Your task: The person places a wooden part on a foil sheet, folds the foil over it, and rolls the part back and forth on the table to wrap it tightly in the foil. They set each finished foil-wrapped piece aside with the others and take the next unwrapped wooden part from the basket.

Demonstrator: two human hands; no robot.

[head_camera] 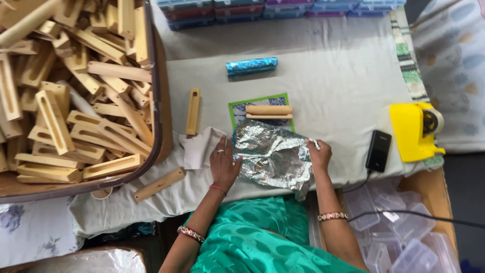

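Daylit work table [328, 65] under a pale grey cloth, floral fabric [454, 55] at right, wooden frame [434, 192] below

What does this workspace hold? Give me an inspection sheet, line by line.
Surface: table covered with a pale cloth.
Job's things: crinkled silver foil sheet lying flat; wooden block on a green-edged patterned sheet just behind it.
Clutter: slotted wooden piece, another wooden piece at the table edge, rolled blue foil, white cloth, yellow tape dispenser, large tray heaped with wooden pieces.
Hands: left hand flat on the foil's left edge; right hand pinching its right edge.
Cables: black cable running from a black phone-like device.
Surroundings: clear plastic boxes below right; stacked coloured boxes along the far side.
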